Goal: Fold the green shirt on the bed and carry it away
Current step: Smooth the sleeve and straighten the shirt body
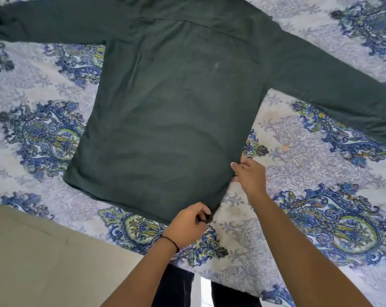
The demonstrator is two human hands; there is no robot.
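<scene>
Green shirt (172, 111) spread flat on the patterned bed (298, 151), sleeves out.
Left hand (187, 224) pinches its near hem corner; right hand (249, 176) grips the right side edge.

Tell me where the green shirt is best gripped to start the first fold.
Probably along its right side edge near the hem, coming from the near bed edge. The green shirt lies flat, sleeves spread, and the left hand and right hand already pinch that corner and edge.
</scene>
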